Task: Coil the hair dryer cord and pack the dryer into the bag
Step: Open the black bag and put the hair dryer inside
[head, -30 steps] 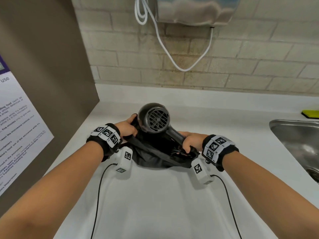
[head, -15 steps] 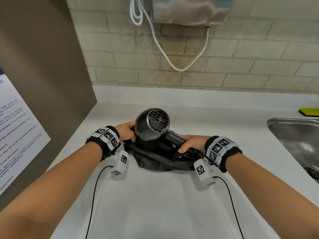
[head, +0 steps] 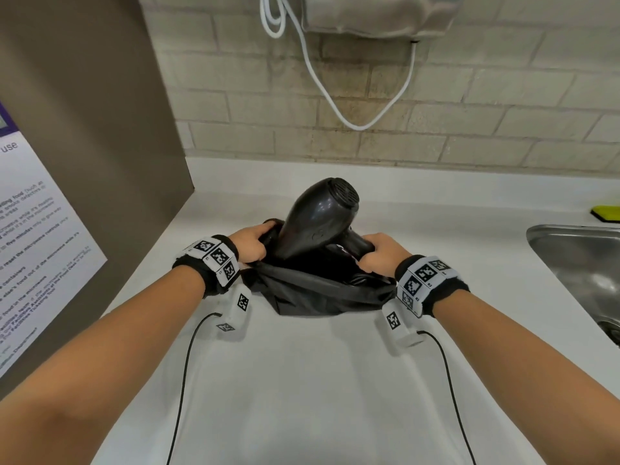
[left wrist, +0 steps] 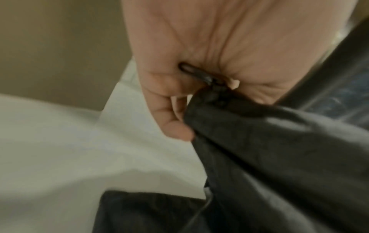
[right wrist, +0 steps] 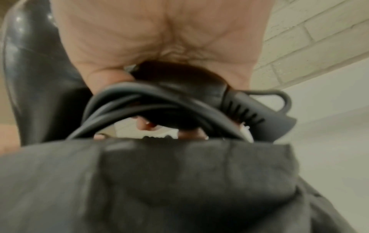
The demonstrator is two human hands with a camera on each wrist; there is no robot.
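A black hair dryer (head: pixel 318 219) stands nose-down in the mouth of a black fabric bag (head: pixel 322 293) on the white counter (head: pixel 302 380). My right hand (head: pixel 375 255) grips the dryer's handle (head: pixel 360 245) together with loops of its coiled cord (right wrist: pixel 151 100). My left hand (head: pixel 251 245) pinches the bag's left rim (left wrist: pixel 211 97), holding the mouth wide. The dryer's barrel end is hidden inside the bag. In the right wrist view the dryer body (right wrist: pixel 34 75) shows at the left, above the bag fabric (right wrist: pixel 159 181).
A brown panel (head: pixel 100 129) with a printed notice (head: pixel 37 246) walls the left side. A steel sink (head: pixel 580 273) lies at the right, with a yellow sponge (head: pixel 609 213) behind it. A wall-mounted unit (head: pixel 379 15) with a white cord (head: pixel 335 105) hangs on the brick wall.
The dryer has tipped: its rear grille now faces away and its nose points down into the bag. Both hands have lifted the bag's rim higher around it.
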